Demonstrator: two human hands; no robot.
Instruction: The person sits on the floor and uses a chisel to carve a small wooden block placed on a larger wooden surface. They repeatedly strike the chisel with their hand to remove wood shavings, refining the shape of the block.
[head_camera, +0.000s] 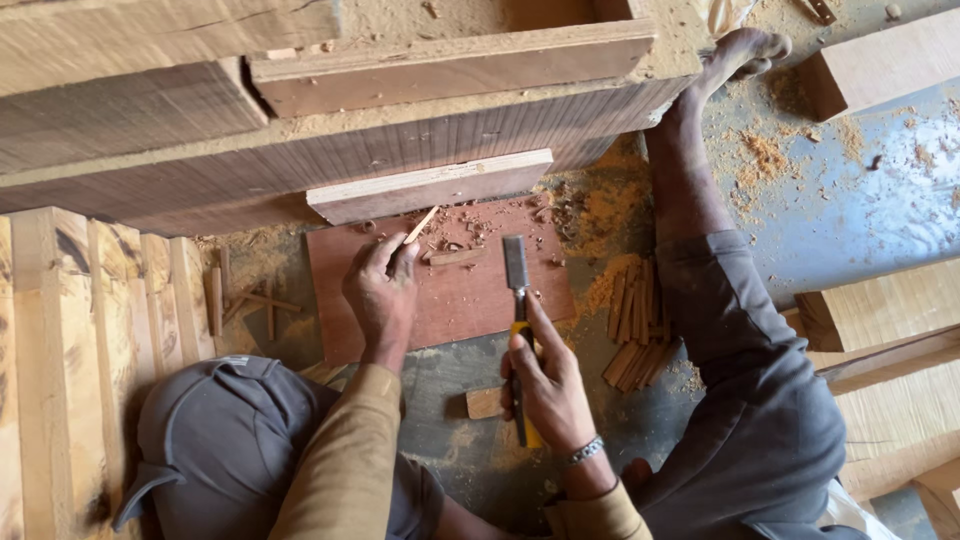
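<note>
Sawdust lies around a reddish board (450, 300) on the floor (850, 220). On this board the left hand (382, 290) is closed on a thin wood stick (420, 226), which stands tilted. The right hand (545, 385) is closed around a chisel (517, 300) with a yellow handle; its flat blade rests on the board. A pile of small sticks (635, 325) lies just beside the board, near the person's leg.

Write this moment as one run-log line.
left hand: holds thin wood sliver | right hand: holds chisel | under both: reddish board | right of board: stick pile
</note>
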